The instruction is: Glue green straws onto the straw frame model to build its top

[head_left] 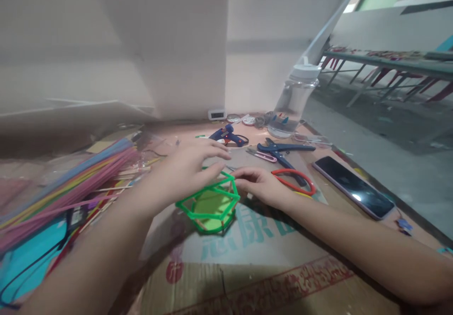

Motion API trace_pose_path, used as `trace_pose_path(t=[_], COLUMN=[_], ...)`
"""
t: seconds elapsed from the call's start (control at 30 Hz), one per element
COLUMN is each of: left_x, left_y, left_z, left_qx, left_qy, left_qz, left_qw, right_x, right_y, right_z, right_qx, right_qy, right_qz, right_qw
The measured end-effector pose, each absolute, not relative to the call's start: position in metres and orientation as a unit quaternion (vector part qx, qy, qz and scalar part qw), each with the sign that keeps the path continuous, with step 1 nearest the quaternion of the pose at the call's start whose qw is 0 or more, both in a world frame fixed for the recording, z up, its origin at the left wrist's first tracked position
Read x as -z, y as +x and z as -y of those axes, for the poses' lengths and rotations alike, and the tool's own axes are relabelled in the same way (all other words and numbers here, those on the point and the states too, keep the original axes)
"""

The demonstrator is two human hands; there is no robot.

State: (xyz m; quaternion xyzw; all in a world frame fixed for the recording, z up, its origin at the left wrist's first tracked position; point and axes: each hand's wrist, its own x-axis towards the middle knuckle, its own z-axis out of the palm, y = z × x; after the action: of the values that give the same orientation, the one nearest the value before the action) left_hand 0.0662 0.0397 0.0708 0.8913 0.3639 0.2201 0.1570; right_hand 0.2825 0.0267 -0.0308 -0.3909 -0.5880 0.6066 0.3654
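A small open basket-like frame of green sticks with a yellow-green base stands on printed paper. My left hand reaches over its far left rim, fingers stretched out and thumb apart; whether it touches the rim I cannot tell. My right hand is at the frame's right corner, with thumb and fingers curled together on the green edge. Its fingertips are partly hidden. Red-handled scissors lie beside my right wrist. Beyond that hand are pink-handled thread snips and a dark blue cutter.
A blue glue gun, a small white digital display and a clear water bottle stand at the back. On the right lies a phone. Bundles of coloured fuzzy stems cover the left side. The table's right edge drops to the floor.
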Motion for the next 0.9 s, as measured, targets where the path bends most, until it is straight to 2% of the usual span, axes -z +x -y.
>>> trace_pose_path(t=[0.2,0.53,0.9], left_x=[-0.065,-0.068,-0.062], left_y=[0.065,0.056,0.056], left_z=[-0.03,-0.02,-0.027], left_qx=[-0.272,-0.251,-0.278], left_qy=[0.882,0.909,0.89], left_qz=[-0.359,-0.32,-0.358], left_qw=[0.139,0.091,0.058], right_x=[0.034,0.035,0.035], right_y=[0.281,0.274,0.275], right_z=[-0.022,-0.016,-0.012], right_qx=[-0.615,-0.576,-0.548], right_qy=[-0.385,-0.396,-0.416], right_qz=[0.577,0.591,0.604], right_qw=[0.373,0.402,0.402])
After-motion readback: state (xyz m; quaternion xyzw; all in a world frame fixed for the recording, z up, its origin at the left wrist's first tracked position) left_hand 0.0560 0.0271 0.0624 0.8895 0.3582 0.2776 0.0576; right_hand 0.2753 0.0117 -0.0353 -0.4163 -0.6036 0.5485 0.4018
